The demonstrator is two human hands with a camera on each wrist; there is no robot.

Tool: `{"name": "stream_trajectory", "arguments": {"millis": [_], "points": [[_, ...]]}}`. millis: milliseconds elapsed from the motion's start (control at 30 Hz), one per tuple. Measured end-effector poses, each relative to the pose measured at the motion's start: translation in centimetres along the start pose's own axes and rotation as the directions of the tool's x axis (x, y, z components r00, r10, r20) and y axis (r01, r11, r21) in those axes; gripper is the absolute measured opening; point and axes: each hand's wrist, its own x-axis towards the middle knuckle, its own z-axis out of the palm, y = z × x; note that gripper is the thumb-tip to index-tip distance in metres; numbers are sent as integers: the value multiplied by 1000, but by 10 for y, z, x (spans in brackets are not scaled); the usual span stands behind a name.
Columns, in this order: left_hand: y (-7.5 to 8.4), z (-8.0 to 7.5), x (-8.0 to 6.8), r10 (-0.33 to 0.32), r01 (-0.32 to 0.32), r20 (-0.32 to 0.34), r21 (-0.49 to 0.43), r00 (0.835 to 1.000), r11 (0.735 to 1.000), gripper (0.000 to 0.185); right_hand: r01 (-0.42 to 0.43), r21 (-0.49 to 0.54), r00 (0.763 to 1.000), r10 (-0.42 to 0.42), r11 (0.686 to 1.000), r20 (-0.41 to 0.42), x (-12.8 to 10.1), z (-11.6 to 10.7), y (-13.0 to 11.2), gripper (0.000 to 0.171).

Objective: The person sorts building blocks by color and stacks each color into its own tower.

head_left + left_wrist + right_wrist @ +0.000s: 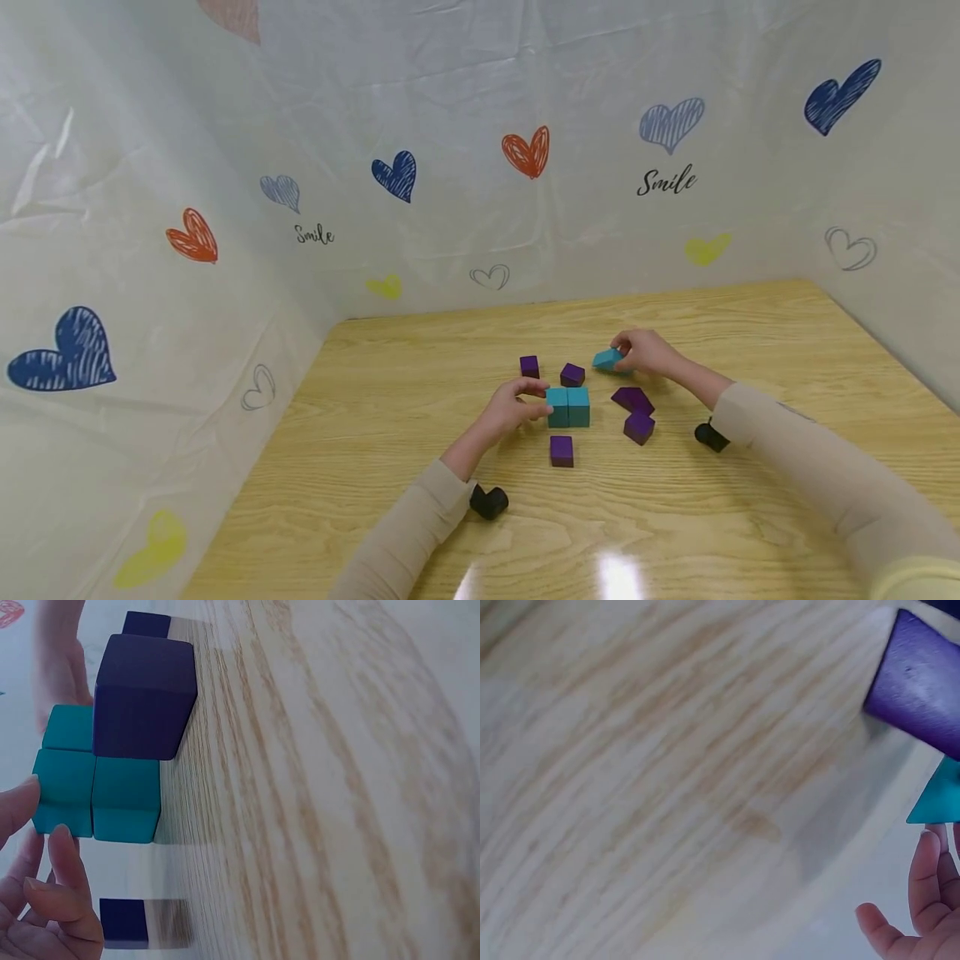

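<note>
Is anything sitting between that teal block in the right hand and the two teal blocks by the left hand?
Yes. A purple cube sits on the table roughly between the held teal block and the teal pair.

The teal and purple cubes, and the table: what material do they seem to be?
Teal cubes and purple cubes: probably painted wood, matte, with sharp edges and flat colour; foam is possible. Table: light wood or wood-look laminate, with visible grain and a glossy reflection.
</note>
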Motion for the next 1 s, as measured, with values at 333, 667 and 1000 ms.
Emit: {"name": "stream_trajectory", "arguments": {"millis": [333, 667, 1000], "points": [[-15, 0, 10, 8, -8, 6, -16, 1000, 1000, 32, 93, 10, 995, -92, 996, -36, -22, -8, -32, 34], [-26, 1, 18, 26, -26, 1, -6, 1000, 1000, 33, 174, 17, 985, -174, 985, -14, -35, -4, -63, 29], [-25, 1, 17, 5, -5, 4, -20, 1000, 1000, 34, 211, 19, 977, -212, 977, 3, -41, 2, -77, 28]]}}
